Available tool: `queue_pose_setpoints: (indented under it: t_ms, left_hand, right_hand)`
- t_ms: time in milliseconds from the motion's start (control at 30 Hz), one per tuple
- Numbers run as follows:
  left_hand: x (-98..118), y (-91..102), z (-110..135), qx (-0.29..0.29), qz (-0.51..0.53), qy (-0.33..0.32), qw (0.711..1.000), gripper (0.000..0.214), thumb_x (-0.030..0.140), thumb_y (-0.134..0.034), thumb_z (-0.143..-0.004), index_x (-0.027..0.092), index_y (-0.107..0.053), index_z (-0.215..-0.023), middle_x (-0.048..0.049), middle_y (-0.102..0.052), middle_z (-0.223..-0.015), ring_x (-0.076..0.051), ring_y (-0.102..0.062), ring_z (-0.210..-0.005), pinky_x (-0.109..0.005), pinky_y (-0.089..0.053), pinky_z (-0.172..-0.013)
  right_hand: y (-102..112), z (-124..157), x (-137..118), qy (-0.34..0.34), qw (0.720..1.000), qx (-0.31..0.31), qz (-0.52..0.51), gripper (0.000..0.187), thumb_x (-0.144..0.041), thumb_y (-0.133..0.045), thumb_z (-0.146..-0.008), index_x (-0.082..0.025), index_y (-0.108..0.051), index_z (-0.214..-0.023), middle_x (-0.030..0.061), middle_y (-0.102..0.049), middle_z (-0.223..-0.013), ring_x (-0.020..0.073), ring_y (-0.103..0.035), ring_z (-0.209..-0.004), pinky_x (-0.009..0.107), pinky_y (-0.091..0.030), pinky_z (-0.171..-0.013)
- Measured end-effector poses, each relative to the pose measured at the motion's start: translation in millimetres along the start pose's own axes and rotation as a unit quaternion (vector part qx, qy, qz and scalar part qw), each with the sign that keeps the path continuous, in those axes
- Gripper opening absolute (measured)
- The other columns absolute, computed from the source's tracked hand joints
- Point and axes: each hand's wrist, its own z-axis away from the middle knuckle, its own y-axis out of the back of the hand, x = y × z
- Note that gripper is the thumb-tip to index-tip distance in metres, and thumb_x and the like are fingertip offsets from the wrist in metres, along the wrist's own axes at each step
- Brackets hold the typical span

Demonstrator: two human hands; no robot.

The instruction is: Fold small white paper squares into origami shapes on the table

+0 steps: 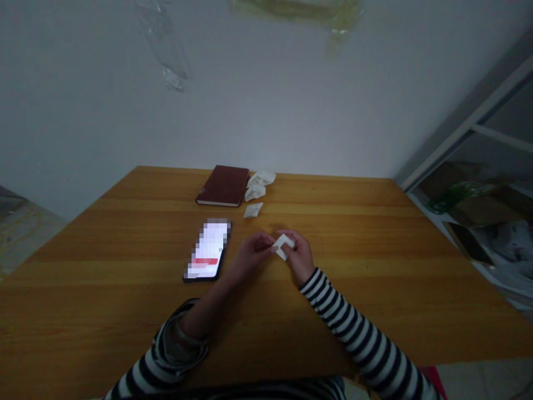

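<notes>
Between my two hands, just above the wooden table (341, 311), is a small folded piece of white paper (285, 241). My right hand (300, 256) grips it with the thumb across its face and the fingers behind. The fingertips of my left hand (253, 253) pinch its left corner. Beyond my hands lie several folded white papers, the nearest a flat diamond-shaped folded paper (253, 210), with a crumpled-looking folded paper (255, 192) behind it and another folded paper (262, 178) at the back.
A phone (208, 250) with a lit, pixelated screen lies left of my hands. Behind it is a dark red notebook (224, 186). A pale wall (283, 111) borders the table's far edge. On the right, a glass-fronted cabinet (478, 166) shows a green bottle and boxes.
</notes>
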Motion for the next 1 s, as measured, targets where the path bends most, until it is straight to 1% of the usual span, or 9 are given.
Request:
queue_pose_setpoints:
  t_ms: [100, 200, 300, 400, 533, 700, 767, 867, 1000]
  left_hand:
    - [1.1, -0.6, 0.7, 0.026, 0.007, 0.007, 1.0, 0.038, 0.036, -0.085, -0.064, 0.016, -0.065, -0.088, -0.0051, -0.072, -0.085, -0.019, -0.068, -0.081, -0.034, -0.054, -0.08]
    - [6.7, -1.6, 3.0, 0.028, 0.023, 0.02, 0.999, 0.043, 0.036, -0.085, -0.065, 0.016, -0.065, -0.097, -0.0079, -0.073, -0.095, -0.021, -0.069, -0.086, -0.035, -0.055, -0.08]
    - [13.0, -5.5, 7.0, -0.001, 0.026, -0.001, 1.0, 0.042, 0.033, -0.082, -0.069, 0.018, -0.064, -0.104, -0.0051, -0.073, -0.09, -0.02, -0.07, -0.084, -0.034, -0.055, -0.08]
    - [15.7, -10.1, 10.1, -0.012, 0.029, -0.035, 0.999, 0.05, 0.029, -0.08, -0.071, 0.02, -0.06, -0.116, -0.0022, -0.072, -0.084, -0.02, -0.07, -0.082, -0.034, -0.055, -0.08]
    - [14.9, -11.3, 10.5, -0.018, -0.002, -0.042, 0.999, 0.033, 0.03, -0.075, -0.076, 0.016, -0.069, -0.105, -0.0081, -0.074, -0.099, -0.022, -0.069, -0.09, -0.033, -0.055, -0.082]
    - [16.9, -7.4, 9.5, 0.048, -0.043, -0.009, 0.998, 0.029, 0.039, -0.071, -0.079, 0.013, -0.071, -0.092, -0.0085, -0.075, -0.088, -0.019, -0.068, -0.072, -0.029, -0.054, -0.068]
    - [18.4, -6.4, 9.5, 0.073, -0.042, -0.001, 0.996, 0.033, 0.043, -0.071, -0.078, 0.013, -0.071, -0.091, -0.0074, -0.074, -0.084, -0.018, -0.067, -0.068, -0.028, -0.053, -0.065]
    - [21.1, -5.5, 9.5, 0.088, -0.05, 0.008, 0.995, 0.038, 0.048, -0.07, -0.078, 0.013, -0.071, -0.093, -0.0048, -0.072, -0.076, -0.017, -0.065, -0.063, -0.027, -0.051, -0.061]
    - [24.2, -3.1, 9.6, 0.083, -0.129, -0.017, 0.988, 0.04, 0.051, -0.06, -0.086, 0.014, -0.071, -0.073, -0.0018, -0.065, -0.061, -0.016, -0.059, -0.058, -0.026, -0.046, -0.058]
  right_hand:
    - [0.4, 0.6, 0.1, 0.024, 1.0, -0.018, 0.0, 0.027, -0.029, -0.065, -0.08, -0.022, -0.069, -0.105, 0.0028, -0.069, -0.093, 0.0168, -0.061, -0.079, 0.026, -0.048, -0.069]
    - [1.8, -0.7, -2.0, 0.006, 0.998, -0.016, -0.065, 0.034, -0.029, -0.065, -0.08, -0.023, -0.066, -0.113, 0.003, -0.068, -0.096, 0.017, -0.062, -0.081, 0.026, -0.05, -0.071]
    - [2.2, -2.0, -5.1, -0.05, 0.987, -0.013, -0.153, 0.044, -0.022, -0.065, -0.076, -0.026, -0.064, -0.12, 0.001, -0.068, -0.091, 0.0153, -0.062, -0.075, 0.025, -0.051, -0.065]
    - [0.7, -0.6, -7.1, -0.129, 0.974, -0.032, -0.181, 0.036, -0.022, -0.065, -0.072, -0.023, -0.07, -0.108, 0.0032, -0.07, -0.092, 0.0156, -0.063, -0.07, 0.024, -0.049, -0.056]
    - [-2.1, 2.2, -9.0, -0.185, 0.961, -0.06, -0.197, 0.023, -0.03, -0.071, -0.073, -0.018, -0.074, -0.092, 0.0057, -0.073, -0.093, 0.0173, -0.064, -0.08, 0.025, -0.052, -0.067]
    - [-3.5, 2.7, -10.8, -0.159, 0.958, -0.143, -0.19, 0.043, -0.055, -0.058, -0.088, -0.018, -0.074, -0.105, 0.008, -0.072, -0.103, 0.0172, -0.063, -0.089, 0.027, -0.05, -0.075]
    - [-4.0, 3.1, -9.4, -0.13, 0.966, -0.17, -0.148, 0.044, -0.055, -0.061, -0.087, -0.02, -0.072, -0.11, 0.0065, -0.071, -0.105, 0.0176, -0.063, -0.093, 0.028, -0.05, -0.079]
    - [-4.4, 4.0, -5.2, -0.097, 0.978, -0.161, -0.084, 0.04, -0.054, -0.066, -0.083, -0.018, -0.072, -0.101, 0.0051, -0.071, -0.095, 0.0178, -0.063, -0.086, 0.029, -0.051, -0.076]
    - [-2.8, 3.5, -1.5, -0.114, 0.986, -0.091, -0.086, 0.048, -0.06, -0.062, -0.084, -0.017, -0.067, -0.103, 0.0059, -0.071, -0.09, 0.0177, -0.065, -0.074, 0.029, -0.053, -0.062]
